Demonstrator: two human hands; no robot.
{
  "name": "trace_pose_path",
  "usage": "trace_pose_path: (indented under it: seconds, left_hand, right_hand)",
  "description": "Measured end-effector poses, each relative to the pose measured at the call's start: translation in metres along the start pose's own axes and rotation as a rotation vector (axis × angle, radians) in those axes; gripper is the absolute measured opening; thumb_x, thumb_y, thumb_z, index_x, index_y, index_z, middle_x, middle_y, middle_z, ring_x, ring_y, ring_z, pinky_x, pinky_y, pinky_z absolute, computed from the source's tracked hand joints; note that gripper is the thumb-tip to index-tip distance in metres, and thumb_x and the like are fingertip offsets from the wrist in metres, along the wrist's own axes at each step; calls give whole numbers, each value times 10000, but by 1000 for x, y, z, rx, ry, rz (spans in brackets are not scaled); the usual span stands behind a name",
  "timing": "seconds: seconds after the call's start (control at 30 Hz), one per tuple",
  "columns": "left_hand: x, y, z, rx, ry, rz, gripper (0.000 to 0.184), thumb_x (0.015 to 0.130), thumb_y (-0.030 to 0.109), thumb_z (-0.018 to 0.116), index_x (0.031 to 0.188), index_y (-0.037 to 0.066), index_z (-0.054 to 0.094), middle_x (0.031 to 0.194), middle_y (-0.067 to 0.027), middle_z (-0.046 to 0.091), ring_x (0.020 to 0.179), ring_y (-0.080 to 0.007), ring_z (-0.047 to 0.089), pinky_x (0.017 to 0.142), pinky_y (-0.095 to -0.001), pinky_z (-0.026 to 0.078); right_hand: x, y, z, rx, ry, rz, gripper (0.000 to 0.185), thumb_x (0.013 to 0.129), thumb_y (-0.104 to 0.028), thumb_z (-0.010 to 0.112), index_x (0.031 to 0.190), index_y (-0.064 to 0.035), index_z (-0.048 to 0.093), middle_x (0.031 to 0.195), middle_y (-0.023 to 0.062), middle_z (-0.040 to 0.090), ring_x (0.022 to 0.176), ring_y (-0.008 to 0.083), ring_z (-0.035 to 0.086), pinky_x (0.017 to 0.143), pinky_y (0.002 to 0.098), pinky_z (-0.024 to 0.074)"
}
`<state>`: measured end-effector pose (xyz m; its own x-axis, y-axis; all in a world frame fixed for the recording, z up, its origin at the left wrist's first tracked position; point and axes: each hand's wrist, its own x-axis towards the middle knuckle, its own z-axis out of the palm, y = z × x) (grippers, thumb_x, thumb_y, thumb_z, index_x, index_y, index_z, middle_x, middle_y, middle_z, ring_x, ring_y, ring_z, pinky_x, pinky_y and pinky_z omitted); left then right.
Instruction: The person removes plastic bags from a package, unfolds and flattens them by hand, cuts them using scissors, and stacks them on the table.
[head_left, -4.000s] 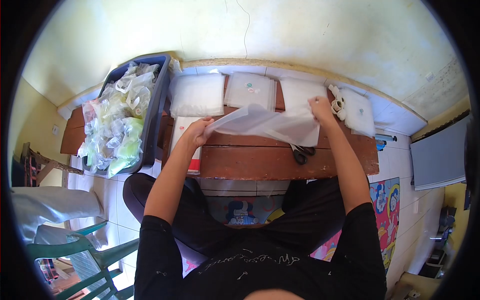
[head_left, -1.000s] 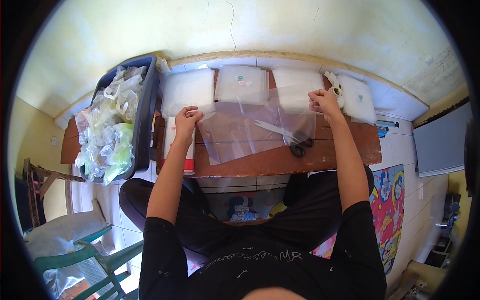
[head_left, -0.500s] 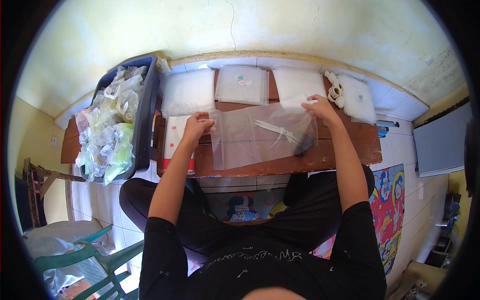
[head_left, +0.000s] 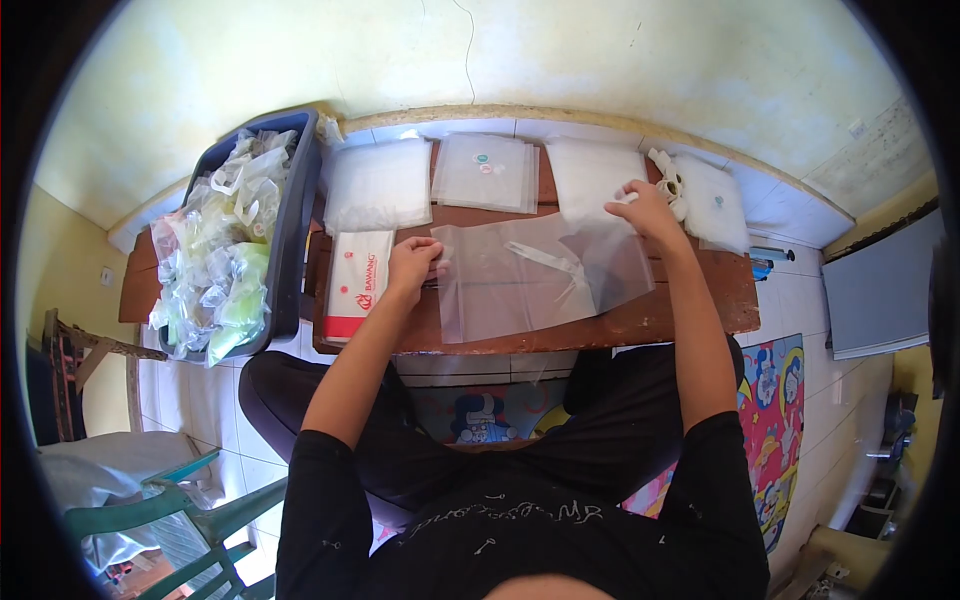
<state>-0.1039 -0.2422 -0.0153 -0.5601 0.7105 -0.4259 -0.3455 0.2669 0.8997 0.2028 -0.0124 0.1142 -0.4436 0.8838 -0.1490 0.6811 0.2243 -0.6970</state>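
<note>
Big blue-grey tub (head_left: 297, 230) sits well off to the left of the clear plastic bag (head_left: 490, 290), and it's heaped past the rim with crumpled plastic bags (head_left: 225, 240), mostly see-through, some greenish, a bit of pink. Nearer, just left of the clear bag, there's a flat white packet (head_left: 355, 285) with a red band and "BAWANG" on it; can't see what's inside.

The clear bag itself is spread out over the wooden surface (head_left: 715, 300) between both hands. Left hand (head_left: 413, 265) has its grip pinching the bag's left edge, up near the far corner. Right hand (head_left: 640, 212) is at the far right corner, thumb and finger right by the plastic, but honestly I can't tell if that grip is pressed together on it. Scissors (head_left: 545, 260) show through the clear bag, handles pretty murky. Beyond the clear bag: three stacks of flat bags (head_left: 485, 175) in a row.
</note>
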Motion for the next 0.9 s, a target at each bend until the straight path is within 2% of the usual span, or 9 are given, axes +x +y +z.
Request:
trace_pose_path:
  seconds: [0.23,0.3,0.4,0.47,0.6,0.73,0.77,0.83,0.9]
  left_hand:
    - [-6,-7,11,11,-24,-12,140,892,68,638,995,-17,596,903,-90,673,691,-173,674,627,-292,586]
    - [-5,-7,8,-8,-20,-14,132,893,66,636,989,-16,597,902,-90,673,684,-173,671,631,-292,587]
    - [2,-16,0,-56,17,-11,148,880,81,654,986,-7,601,895,-82,673,686,-171,662,611,-297,578]
    - [16,-32,-18,-161,-164,34,155,879,100,649,990,3,602,915,-82,671,704,-175,656,607,-301,564]
    - [19,-36,-14,-84,-46,42,135,887,111,623,983,19,605,948,-91,664,738,-182,655,623,-307,555]
    - [3,-16,-6,-127,-14,-40,212,940,205,567,1052,25,571,996,-120,659,784,-212,669,673,-319,560]
    - [0,-12,-4,-188,-5,-68,262,958,254,558,1086,26,552,1001,-126,659,801,-224,673,682,-324,561]
    - [-1,-8,-4,-213,-21,-78,319,969,301,542,1121,21,528,1006,-130,658,804,-232,676,685,-327,560]
    - [-2,-4,-4,-232,-38,-89,376,980,347,527,1157,16,504,1011,-134,657,807,-240,679,689,-329,559]
  right_hand:
    - [-27,-87,102,305,-136,-145,580,696,-215,824,1132,25,526,734,139,614,459,187,573,386,329,468]
    - [-42,-110,138,283,-210,-148,621,734,-237,820,1199,-1,485,681,67,559,465,142,553,354,293,437]
    - [-58,-122,189,427,-324,-146,694,773,-232,797,1300,4,413,763,106,608,528,171,609,432,303,505]
    - [-67,-127,207,730,-668,-78,727,814,-220,764,1369,-6,345,850,142,646,610,176,644,527,311,542]
    - [-71,-112,189,662,-707,-202,629,845,-207,735,1353,-26,411,868,135,664,690,170,666,616,304,556]
    - [-51,-72,140,90,-241,-399,398,821,-210,746,1145,-30,602,835,98,671,724,168,659,636,287,530]
    - [-49,-60,131,88,-241,-400,398,821,-210,746,1145,-30,602,835,98,671,724,168,659,636,287,530]
    - [-48,-41,118,96,-18,-341,470,790,-261,751,1144,-7,574,853,129,656,746,286,653,701,355,518]
    - [-45,-22,122,63,136,-379,480,793,-275,750,1140,0,565,880,143,649,795,294,648,744,365,511]
